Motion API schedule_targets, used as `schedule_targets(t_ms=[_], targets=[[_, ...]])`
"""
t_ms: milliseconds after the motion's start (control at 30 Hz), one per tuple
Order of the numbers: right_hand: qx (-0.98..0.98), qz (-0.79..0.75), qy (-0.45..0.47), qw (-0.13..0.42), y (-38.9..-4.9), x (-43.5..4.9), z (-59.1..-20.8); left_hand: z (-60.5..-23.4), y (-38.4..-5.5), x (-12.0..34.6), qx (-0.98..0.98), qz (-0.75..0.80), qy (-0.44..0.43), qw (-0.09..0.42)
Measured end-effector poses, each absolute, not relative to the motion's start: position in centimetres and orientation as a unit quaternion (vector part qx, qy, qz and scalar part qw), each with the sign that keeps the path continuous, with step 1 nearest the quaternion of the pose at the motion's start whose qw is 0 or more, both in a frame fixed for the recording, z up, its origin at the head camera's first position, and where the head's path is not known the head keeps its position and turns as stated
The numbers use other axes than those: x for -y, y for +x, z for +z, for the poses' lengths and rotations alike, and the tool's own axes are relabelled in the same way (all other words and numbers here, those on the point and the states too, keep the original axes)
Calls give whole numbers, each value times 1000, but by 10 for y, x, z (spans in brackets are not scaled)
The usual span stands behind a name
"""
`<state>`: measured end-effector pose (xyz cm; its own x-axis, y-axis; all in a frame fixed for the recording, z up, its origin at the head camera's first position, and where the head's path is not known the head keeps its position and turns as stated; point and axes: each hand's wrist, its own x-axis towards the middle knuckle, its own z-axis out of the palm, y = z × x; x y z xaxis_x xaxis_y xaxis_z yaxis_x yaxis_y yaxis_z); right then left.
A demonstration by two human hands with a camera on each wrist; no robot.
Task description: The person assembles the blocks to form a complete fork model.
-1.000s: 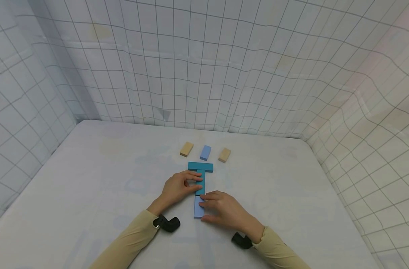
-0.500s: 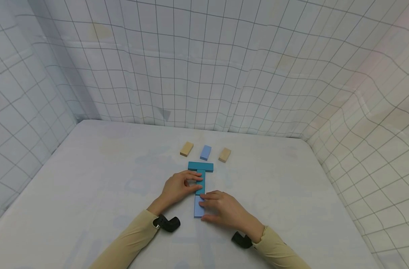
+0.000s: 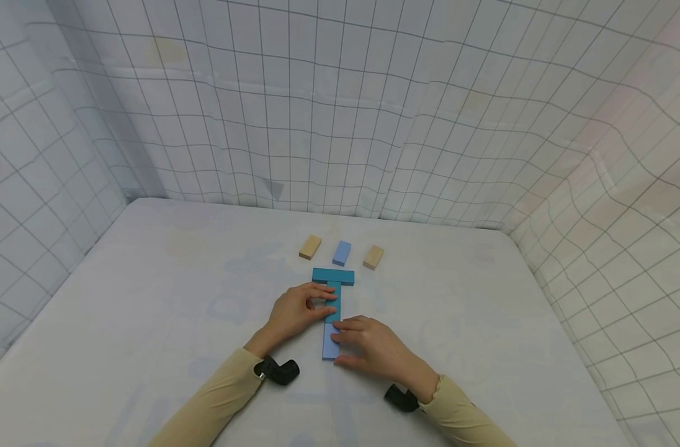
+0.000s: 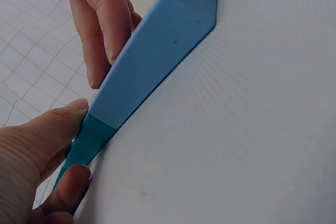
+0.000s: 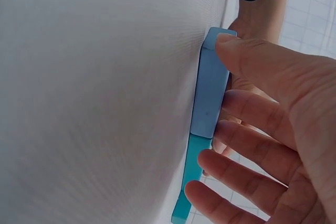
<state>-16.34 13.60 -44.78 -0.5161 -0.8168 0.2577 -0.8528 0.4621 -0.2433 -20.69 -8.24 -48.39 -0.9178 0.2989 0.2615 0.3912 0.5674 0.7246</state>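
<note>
The blue block [image 3: 328,349] closed up to the teal block [image 3: 332,318], joining the row; left hand [image 3: 295,310] and right hand [image 3: 375,349] rested, fingers loose.

- crosswise block [image 3: 333,275] sits right behind the middle block [image 3: 337,303]
- near block [image 3: 329,347] butts up against the middle one's front
- three more blocks [image 3: 342,253] side by side further back, all on the bench [image 3: 485,310]

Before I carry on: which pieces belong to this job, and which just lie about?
Seemingly in the job:
teal crossbar block
teal stem block
larger blue block

Seemingly lying about, untouched:
left tan block
small blue block
right tan block
</note>
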Motion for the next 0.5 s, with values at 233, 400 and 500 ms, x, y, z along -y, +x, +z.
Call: schedule_targets(t_ms=[233,400,500], targets=[[851,170,494,55,-164,-136,-446,-483,-207,82,884,-424,-193,50],[852,167,493,57,-164,-136,-446,-483,-207,82,882,-425,-196,53],[854,169,489,58,-164,-136,-446,-483,-207,82,882,-424,-196,54]])
